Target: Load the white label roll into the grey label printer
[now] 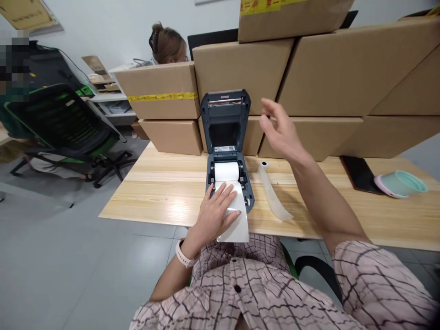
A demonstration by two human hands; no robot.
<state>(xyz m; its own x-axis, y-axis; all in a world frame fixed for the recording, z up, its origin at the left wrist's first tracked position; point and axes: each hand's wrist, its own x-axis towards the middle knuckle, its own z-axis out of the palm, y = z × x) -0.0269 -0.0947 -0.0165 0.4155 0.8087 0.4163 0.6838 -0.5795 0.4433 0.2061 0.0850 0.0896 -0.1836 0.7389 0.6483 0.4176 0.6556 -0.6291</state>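
A dark grey label printer (248, 183) stands on the wooden table with its lid (225, 121) raised. Inside sits a white label roll (226, 172), and its label strip (239, 229) runs out over the front, past the table's edge. My left hand (216, 211) lies on that strip with its fingers stretched out. To the right of the lid, in the air, is my right hand (279, 126); its fingers are loosely bent and apart, and nothing shows in them. Beneath it on the table lies a small roll of pale strip (273, 197), partly unwound.
Stacked cardboard boxes (319, 73) line the table's back. A dark phone (359, 173) and a tilted mint-and-pink cup (400, 183) lie at the right. Two other people are nearby, one behind the boxes, one at the left by an office chair (62, 123).
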